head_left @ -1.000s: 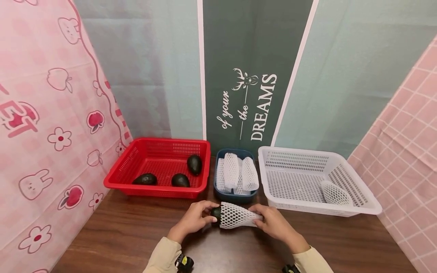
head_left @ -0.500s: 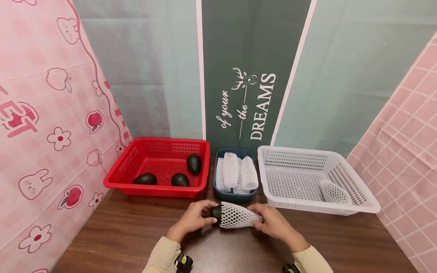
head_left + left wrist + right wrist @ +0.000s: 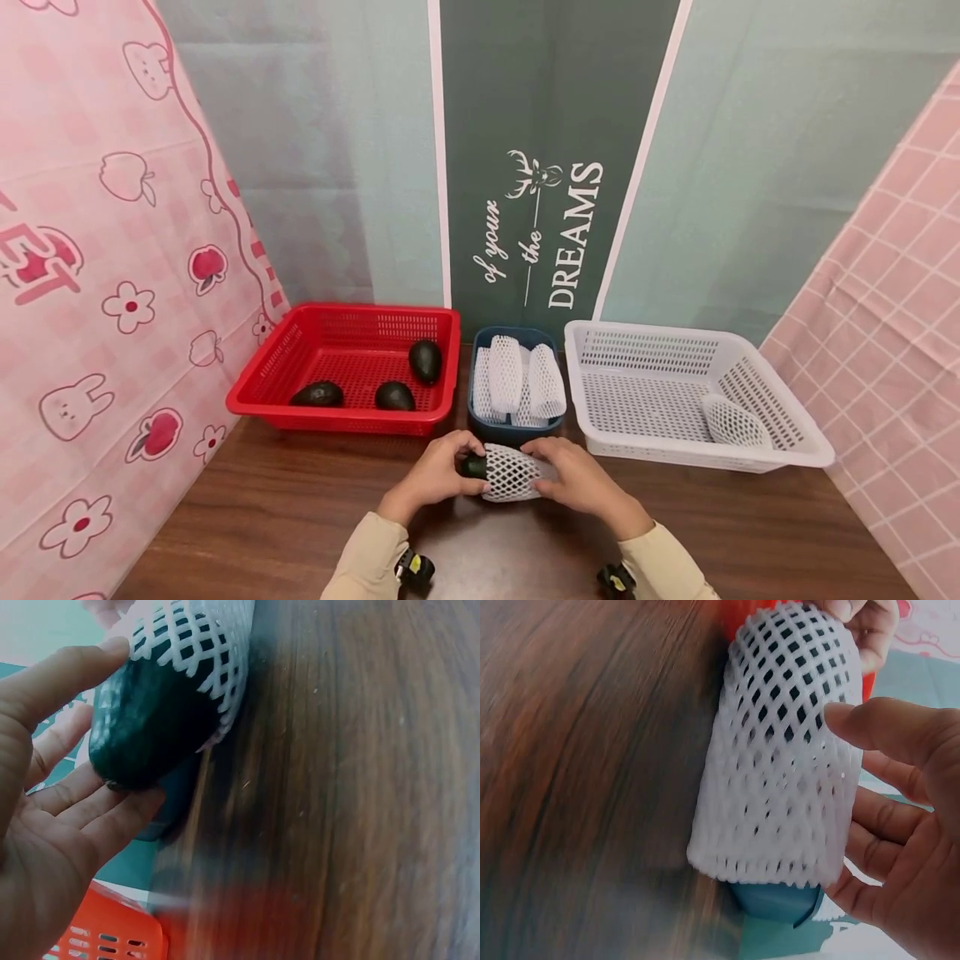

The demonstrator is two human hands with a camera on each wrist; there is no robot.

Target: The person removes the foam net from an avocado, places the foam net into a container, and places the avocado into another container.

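Note:
A dark green avocado (image 3: 472, 467) lies partly inside a white foam net sleeve (image 3: 507, 473), low over the wooden table. My left hand (image 3: 435, 473) grips the bare end of the avocado, its thumb at the sleeve's rim. In the left wrist view the rounded end of the avocado (image 3: 154, 724) sticks out of the mesh. From the other side my right hand (image 3: 581, 477) holds the sleeve between thumb and fingers. The right wrist view has the sleeve's tail (image 3: 772, 825) hanging flat and slack beyond the fruit.
At the left a red basket (image 3: 345, 423) contains 3 bare avocados. A small blue bin (image 3: 517, 435) of folded net sleeves (image 3: 507, 375) stands in the middle. In the white basket (image 3: 697, 458) at the right lies one netted fruit (image 3: 735, 422). Cloth-covered walls close off the back and sides.
My right hand has slid left along the sleeve, closer to the avocado. The left thumb has shifted right, up to the mesh rim. The baskets and bin have stayed put.

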